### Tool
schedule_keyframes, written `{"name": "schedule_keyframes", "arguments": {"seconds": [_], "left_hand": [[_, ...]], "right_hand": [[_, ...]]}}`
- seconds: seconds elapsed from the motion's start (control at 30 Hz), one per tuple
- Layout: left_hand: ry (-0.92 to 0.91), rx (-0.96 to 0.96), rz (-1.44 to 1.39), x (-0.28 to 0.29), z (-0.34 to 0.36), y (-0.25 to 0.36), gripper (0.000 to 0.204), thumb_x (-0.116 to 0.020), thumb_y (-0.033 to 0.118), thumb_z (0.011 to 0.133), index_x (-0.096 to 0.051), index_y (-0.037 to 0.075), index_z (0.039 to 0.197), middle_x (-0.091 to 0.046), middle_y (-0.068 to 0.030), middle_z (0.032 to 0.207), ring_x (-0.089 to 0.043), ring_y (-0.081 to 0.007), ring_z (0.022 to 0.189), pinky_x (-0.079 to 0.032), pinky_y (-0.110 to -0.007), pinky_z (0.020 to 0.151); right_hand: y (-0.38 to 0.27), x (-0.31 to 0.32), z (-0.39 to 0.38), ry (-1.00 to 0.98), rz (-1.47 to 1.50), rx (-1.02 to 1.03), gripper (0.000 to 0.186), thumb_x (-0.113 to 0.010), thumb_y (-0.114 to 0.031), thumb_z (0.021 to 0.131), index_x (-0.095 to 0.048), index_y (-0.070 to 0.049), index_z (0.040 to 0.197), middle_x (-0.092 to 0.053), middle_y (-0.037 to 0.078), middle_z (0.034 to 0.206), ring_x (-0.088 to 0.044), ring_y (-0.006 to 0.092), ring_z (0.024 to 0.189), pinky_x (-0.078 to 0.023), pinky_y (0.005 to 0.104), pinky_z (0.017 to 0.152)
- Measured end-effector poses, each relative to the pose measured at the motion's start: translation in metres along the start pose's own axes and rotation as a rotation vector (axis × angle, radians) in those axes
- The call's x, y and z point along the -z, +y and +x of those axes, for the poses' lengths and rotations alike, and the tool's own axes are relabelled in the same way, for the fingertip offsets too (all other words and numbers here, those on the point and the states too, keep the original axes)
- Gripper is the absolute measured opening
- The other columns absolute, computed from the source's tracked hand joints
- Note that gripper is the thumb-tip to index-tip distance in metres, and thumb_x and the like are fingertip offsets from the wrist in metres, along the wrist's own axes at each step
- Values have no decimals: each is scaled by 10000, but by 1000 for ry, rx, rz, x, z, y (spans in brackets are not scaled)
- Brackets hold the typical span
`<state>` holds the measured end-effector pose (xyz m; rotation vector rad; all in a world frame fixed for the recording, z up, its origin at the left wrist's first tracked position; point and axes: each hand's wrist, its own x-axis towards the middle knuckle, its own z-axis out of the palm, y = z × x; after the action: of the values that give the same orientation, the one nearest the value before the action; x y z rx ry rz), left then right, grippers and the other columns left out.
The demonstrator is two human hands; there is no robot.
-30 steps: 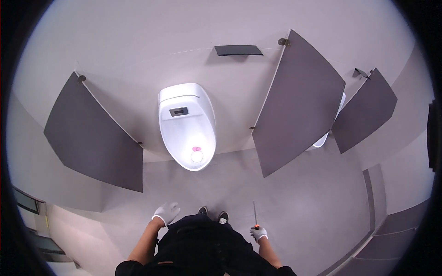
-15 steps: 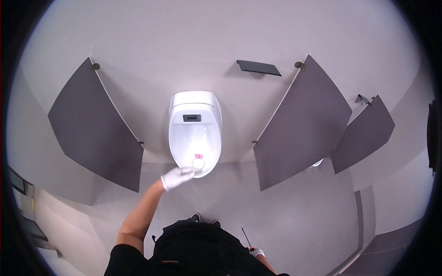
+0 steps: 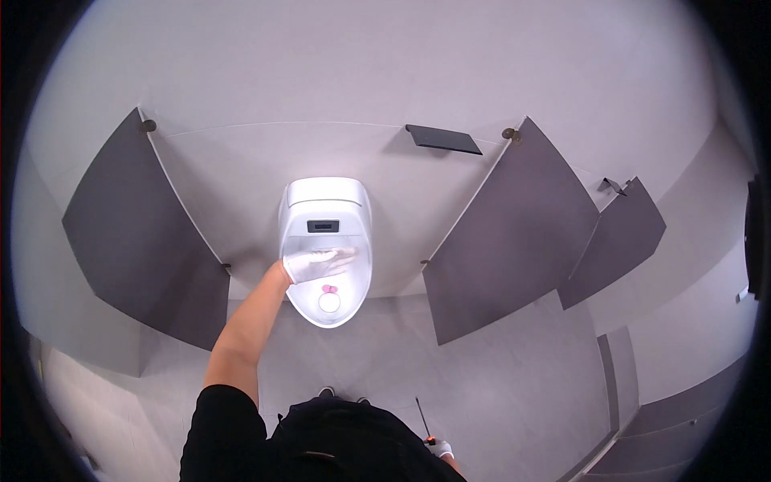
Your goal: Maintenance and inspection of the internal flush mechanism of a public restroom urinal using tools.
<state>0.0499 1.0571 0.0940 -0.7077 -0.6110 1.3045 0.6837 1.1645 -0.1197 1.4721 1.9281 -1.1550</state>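
Observation:
A white urinal [image 3: 325,190] hangs on the wall ahead of me. Across the upper part of its bowl reaches my left hand [image 3: 320,263] in a white glove, fingers stretched out and blurred at the tips, with nothing in it. Whether it touches the bowl I cannot tell. Below it, a round white disc [image 3: 329,302] and a small pink piece [image 3: 328,288] lie at the bottom of the bowl. Low beside my body, my gloved right hand [image 3: 440,448] is closed around a screwdriver [image 3: 422,414], its long thin shaft pointing away from me.
Grey partition panels stand on the left [image 3: 148,233] and right [image 3: 510,233] of the urinal, with another panel [image 3: 617,245] farther right. A dark shelf [image 3: 444,140] juts from the wall at upper right. A dark sensor plate [image 3: 323,226] sits in the urinal's upper part. Grey floor [image 3: 514,369] lies below.
My left hand has moved from the urinal's front lip farther in, up across the bowl. The right hand keeps its grip on the screwdriver. The whole view has shifted slightly.

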Motion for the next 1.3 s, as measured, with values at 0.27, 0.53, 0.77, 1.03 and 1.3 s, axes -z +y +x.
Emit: {"name": "schedule_keyframes", "arguments": {"seconds": [0.27, 0.53, 0.77, 1.03, 1.3], "left_hand": [[144, -269, 2008, 29, -21, -7, 435, -410, 198, 974, -366, 49, 1379, -411, -78, 1402, -383, -177, 1301, -334, -307, 1060], [917, -221, 2248, 291, -134, 84, 434, -525, 322, 919, -544, 27, 1236, -591, -89, 1209, -540, -151, 1128, -439, -293, 931], [1385, 646, 3076, 446, -314, 68, 251, -501, 305, 912, -633, 91, 912, -665, -49, 840, -628, -226, 695, -488, -357, 588], [1583, -264, 1934, 458, -314, 15, 179, -510, 221, 893, -611, 78, 856, -630, -60, 776, -584, -178, 635, -462, -340, 544], [1275, -775, 1794, 485, -301, 47, 219, -550, 235, 875, -627, 57, 976, -653, -62, 840, -629, -166, 720, -492, -309, 620]], "right_hand": [[60, -44, -19, -12, 136, -14, 384, -653, -319, 835, -662, 3, 1044, -695, 135, 916, -573, 133, 839, -473, 347, 776], [195, -92, 106, 15, -234, 43, 377, -562, -423, 822, -651, -176, 1092, -632, 163, 1070, -598, 346, 1026, -481, 412, 850], [-7, -12, 37, -92, -141, 77, 407, -677, -399, 735, -670, -159, 1064, -670, 130, 1013, -646, 279, 937, -489, 361, 796], [-33, 1, 51, -147, -281, 66, 458, -734, -349, 697, -657, -133, 1093, -685, 107, 988, -651, 214, 902, -490, 331, 796], [-62, 9, 60, -133, -379, 174, 408, -712, -367, 726, -665, -137, 1060, -683, 118, 970, -656, 254, 892, -500, 339, 786]]}}
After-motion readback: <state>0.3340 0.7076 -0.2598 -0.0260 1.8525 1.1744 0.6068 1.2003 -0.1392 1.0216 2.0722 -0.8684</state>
